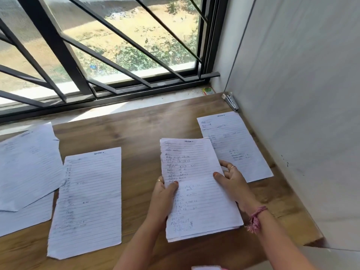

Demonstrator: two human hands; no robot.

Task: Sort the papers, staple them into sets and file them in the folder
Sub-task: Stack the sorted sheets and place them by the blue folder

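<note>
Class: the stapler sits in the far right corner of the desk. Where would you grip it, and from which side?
Probably grip the stapler across its long narrow body, coming from the left and front: the wall blocks its right side, and the desk there lies open.

handwriting on the sheets [196, 184] blurred, leftmost papers [25, 166] cut by frame edge

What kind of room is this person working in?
Probably a home or small office study corner. A wooden desk is set against a barred window, handwritten lined sheets are spread over it, and a stapler sits in the far corner by the wall.
</note>
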